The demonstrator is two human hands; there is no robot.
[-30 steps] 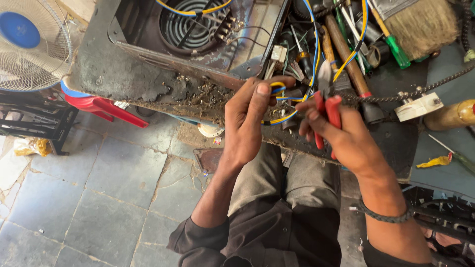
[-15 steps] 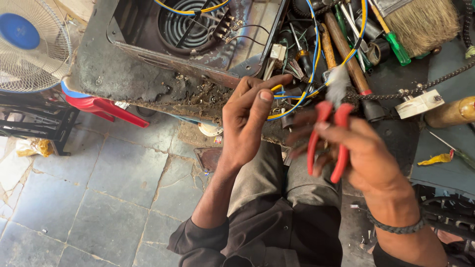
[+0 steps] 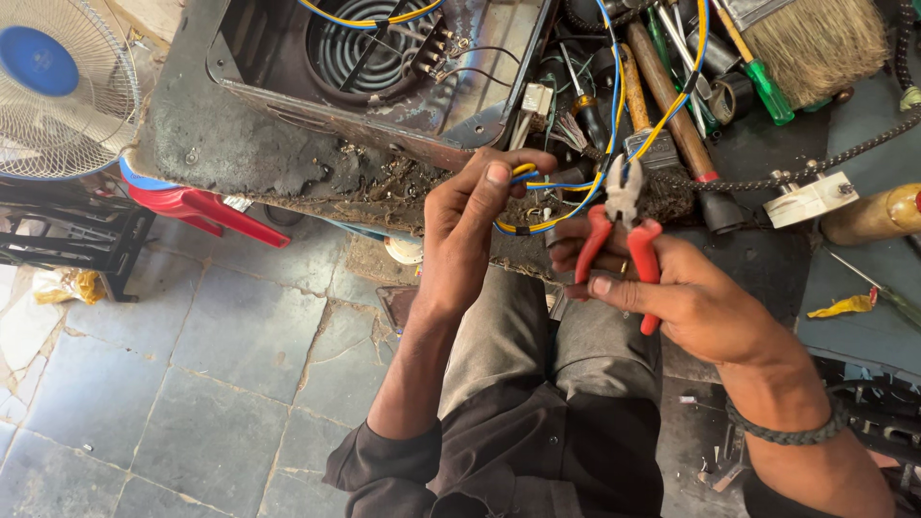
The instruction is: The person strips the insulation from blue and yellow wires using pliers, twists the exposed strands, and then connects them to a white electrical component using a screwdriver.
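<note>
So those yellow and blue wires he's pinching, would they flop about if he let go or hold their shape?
Probably floppy: the wires run in loose curves from the metal housing down to the left hand. They look thin, so likely light. The dark ties binding them together may make the bundle a bit springier, so it might sag rather than drop limp.

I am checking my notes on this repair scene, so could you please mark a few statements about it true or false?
1. The right hand holds red-handled pliers. True.
2. The left hand pinches yellow and blue wires. True.
3. The pliers' handles are squeezed together. False: they stand spread apart.
4. The fan has red blades. False: its blades are blue.
5. A paintbrush lies among the tools at the upper right. True.
6. The right wrist is bare. False: it wears a dark braided band.
</note>
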